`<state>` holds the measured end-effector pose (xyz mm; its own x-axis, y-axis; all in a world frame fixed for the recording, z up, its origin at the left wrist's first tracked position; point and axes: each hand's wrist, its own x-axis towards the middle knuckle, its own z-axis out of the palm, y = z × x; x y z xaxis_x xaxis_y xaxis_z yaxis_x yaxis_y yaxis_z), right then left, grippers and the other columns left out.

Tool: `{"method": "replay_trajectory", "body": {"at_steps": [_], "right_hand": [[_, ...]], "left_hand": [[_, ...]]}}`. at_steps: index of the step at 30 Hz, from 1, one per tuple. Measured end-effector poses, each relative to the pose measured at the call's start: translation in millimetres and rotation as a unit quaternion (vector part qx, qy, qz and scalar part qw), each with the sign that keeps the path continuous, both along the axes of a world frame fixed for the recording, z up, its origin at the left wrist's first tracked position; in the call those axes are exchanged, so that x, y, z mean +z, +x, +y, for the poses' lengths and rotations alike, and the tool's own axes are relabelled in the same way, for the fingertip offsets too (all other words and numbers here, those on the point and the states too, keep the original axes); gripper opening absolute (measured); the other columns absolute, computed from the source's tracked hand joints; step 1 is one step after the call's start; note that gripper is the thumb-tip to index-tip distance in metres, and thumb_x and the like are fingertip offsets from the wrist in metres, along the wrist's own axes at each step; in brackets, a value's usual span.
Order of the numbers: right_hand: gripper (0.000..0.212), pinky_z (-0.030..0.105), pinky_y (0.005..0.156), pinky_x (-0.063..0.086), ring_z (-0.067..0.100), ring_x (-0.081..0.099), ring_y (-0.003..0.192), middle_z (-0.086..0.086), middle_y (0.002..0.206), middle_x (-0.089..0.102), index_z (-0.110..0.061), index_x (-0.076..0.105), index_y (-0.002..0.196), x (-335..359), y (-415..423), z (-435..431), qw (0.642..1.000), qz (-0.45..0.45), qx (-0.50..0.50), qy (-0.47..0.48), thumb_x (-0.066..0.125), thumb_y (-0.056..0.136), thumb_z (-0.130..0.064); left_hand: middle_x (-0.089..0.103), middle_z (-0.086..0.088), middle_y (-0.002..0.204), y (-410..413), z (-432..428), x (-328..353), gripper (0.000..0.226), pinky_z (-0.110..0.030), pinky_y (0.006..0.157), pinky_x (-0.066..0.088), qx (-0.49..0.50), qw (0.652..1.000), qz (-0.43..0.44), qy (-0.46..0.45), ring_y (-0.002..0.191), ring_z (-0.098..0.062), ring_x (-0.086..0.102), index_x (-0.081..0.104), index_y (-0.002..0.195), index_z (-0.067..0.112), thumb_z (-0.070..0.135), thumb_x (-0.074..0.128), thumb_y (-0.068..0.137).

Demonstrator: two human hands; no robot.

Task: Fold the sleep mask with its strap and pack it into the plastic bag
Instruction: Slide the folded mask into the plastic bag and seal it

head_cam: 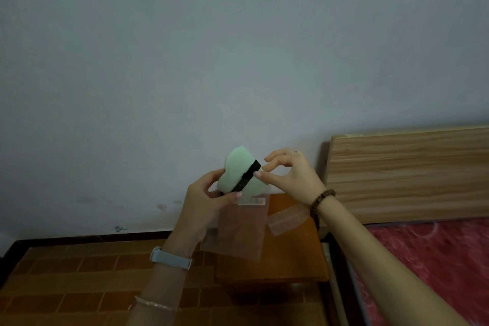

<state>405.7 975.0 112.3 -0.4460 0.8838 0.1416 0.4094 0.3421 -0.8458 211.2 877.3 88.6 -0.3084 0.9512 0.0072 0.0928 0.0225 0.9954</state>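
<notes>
Dim, flat indoor light with a cool grey cast on the wall [185, 47], soft shadows pooling low, everything slightly soft and grainy, wide-angle bending the headboard [407, 174] at the edge

Small wooden stool [291, 267] w/ one clear plastic bag [287, 221] on top.

Sleep mask [235, 169]: pale mint green, plain. Strap [246, 177]: black band across it. Plastic bag [239, 227]: clear, with a whitish strip at the top. Small table [288, 254]: orange-brown. Floor [79, 272]: brown brick-pattern tiles. Headboard [407, 174]: light wood grain. Bed cover [434, 259]: red, faint pattern. Wall [211, 47]: grey-white. Watch band [170, 258]: grey-blue.
</notes>
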Motion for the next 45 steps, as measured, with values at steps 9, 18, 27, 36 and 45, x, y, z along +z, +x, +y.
{"method": "replay_trajectory", "body": {"at_steps": [9,18,27,36,45], "right_hand": [[0.021,0.04,0.102,0.043,0.01,0.05,0.118,-0.008,0.123,0.064,-0.027,0.077,0.078,4,5,5,0.992,-0.093,0.071,0.045,0.065,0.086,-0.043],[0.053,0.028,0.081,0.058,0.008,0.063,0.09,-0.013,0.118,0.055,-0.047,0.043,0.134,9,2,6,0.992,-0.001,0.117,0.042,0.064,0.085,-0.043],[0.03,0.023,0.076,0.054,0.011,0.059,0.087,-0.004,0.106,0.061,-0.029,0.061,0.118,15,-3,8,0.987,-0.031,0.132,0.083,0.065,0.089,-0.03],[0.018,0.037,0.091,0.045,0.014,0.042,0.109,-0.008,0.109,0.062,-0.024,0.076,0.081,13,6,8,0.976,-0.101,0.076,0.176,0.069,0.082,-0.04],[0.03,0.042,0.111,0.031,0.016,0.013,0.14,-0.011,0.154,0.028,-0.036,0.071,0.095,8,3,5,0.973,-0.139,0.153,0.103,0.062,0.078,-0.059]], "left_hand": [[0.075,0.006,0.103,8,2,6,0.055,-0.025,0.067,0.06,0.017,0.999,-0.021,0.028,0.092,-0.013,0.073,0.069,0.112,0.022,0.029,0.085,0.06],[0.076,0.007,0.1,10,4,8,0.044,-0.026,0.069,0.061,-0.006,0.999,-0.022,0.027,0.089,-0.017,0.074,0.071,0.105,0.024,0.023,0.086,0.064],[0.074,0.006,0.107,12,3,5,0.048,-0.032,0.071,0.062,-0.04,0.999,-0.013,0.015,0.092,-0.021,0.075,0.07,0.112,0.018,0.018,0.087,0.067],[0.07,0.01,0.116,7,3,7,0.065,-0.031,0.071,0.062,-0.011,0.999,-0.036,0.01,0.097,-0.014,0.073,0.067,0.121,0.02,0.026,0.088,0.059],[0.07,0.007,0.117,9,9,8,0.06,-0.026,0.07,0.061,-0.01,0.998,-0.056,0.023,0.095,-0.016,0.074,0.068,0.119,0.021,0.023,0.087,0.062]]}}
